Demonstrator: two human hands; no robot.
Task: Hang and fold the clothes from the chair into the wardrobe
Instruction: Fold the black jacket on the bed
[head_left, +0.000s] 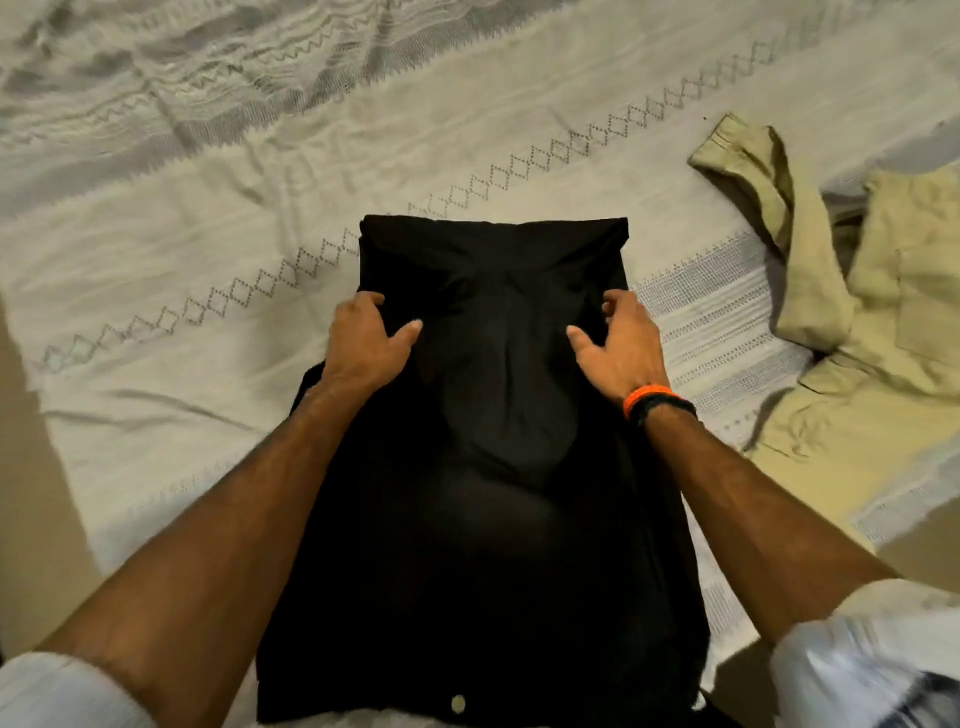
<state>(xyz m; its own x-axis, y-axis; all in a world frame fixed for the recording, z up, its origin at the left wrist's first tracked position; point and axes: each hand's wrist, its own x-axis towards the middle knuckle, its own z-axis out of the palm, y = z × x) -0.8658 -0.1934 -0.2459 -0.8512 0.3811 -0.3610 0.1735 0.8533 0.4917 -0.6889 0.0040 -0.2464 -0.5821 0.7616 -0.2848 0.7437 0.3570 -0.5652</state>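
Fingers (371, 301) of left hand (363, 343) curled over the left edge of the black garment (493, 415), thumb spread on top; fingers of right hand (618, 345) curled likewise at the right edge, thumb splayed inward. Black garment flat on the bed (208, 260), far end already folded over, near end trailing toward the body with a pale button (458, 702) showing. Risks, judged from here: uneven pull from either side skewing the fold; slack middle bunching into creases; near end slipping off the bed edge. Beige garment (857, 312) crumpled well to the right, still unfolded. No containers in view; wardrobe and chair out of sight.
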